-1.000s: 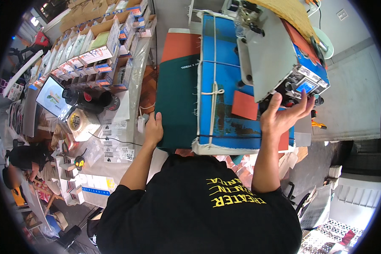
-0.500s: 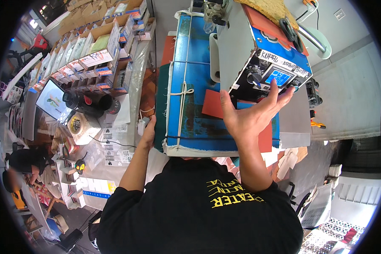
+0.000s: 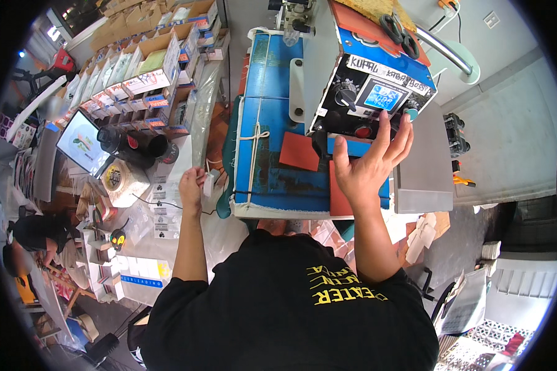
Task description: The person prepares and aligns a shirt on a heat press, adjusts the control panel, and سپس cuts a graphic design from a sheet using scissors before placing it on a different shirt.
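Note:
A heat press head with a blue control panel point(image 3: 357, 89), lit display and round knobs stands at upper right. My right hand point(image 3: 371, 157) is open just below it, fingertips at the display and the green button point(image 3: 410, 114). The blue padded lower bed point(image 3: 269, 170), tied with white cord, holds two orange pads point(image 3: 298, 149). Dark green material point(image 3: 229, 167) hangs at its left edge. My left hand point(image 3: 192, 185), left of the bed, has curled fingers beside a small white corded device point(image 3: 209, 182); what they hold is unclear.
Stacked cardboard boxes point(image 3: 155, 62) fill the left bench, with a screen point(image 3: 80, 142), black cylinders point(image 3: 124, 145) and plastic-covered sheets point(image 3: 167, 210). Scissors point(image 3: 399, 34) lie atop the press. A person in black point(image 3: 43, 232) is at lower left.
The press head has swung left and lower over the bed, turning its panel toward me. My right hand moved left with it. My left hand left the green material and moved left.

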The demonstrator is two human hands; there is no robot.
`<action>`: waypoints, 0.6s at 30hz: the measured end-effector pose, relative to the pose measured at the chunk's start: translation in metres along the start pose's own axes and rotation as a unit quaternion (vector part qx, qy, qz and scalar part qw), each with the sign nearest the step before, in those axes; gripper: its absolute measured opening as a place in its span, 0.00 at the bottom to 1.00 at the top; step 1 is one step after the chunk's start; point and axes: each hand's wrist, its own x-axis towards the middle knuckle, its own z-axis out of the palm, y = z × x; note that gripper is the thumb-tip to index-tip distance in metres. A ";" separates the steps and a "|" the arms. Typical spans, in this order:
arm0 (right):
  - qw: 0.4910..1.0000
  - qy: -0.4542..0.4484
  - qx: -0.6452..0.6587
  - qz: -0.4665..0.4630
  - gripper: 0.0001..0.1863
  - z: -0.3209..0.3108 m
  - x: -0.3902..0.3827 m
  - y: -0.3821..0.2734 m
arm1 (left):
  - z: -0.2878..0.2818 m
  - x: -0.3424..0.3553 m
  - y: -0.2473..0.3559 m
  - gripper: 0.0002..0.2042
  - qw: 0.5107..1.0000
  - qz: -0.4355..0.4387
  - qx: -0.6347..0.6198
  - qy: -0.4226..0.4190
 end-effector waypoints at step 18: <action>0.991 -0.010 0.094 -0.096 0.11 0.003 -0.026 -0.001 | 0.093 -0.150 0.133 0.05 0.867 0.431 0.236 -0.077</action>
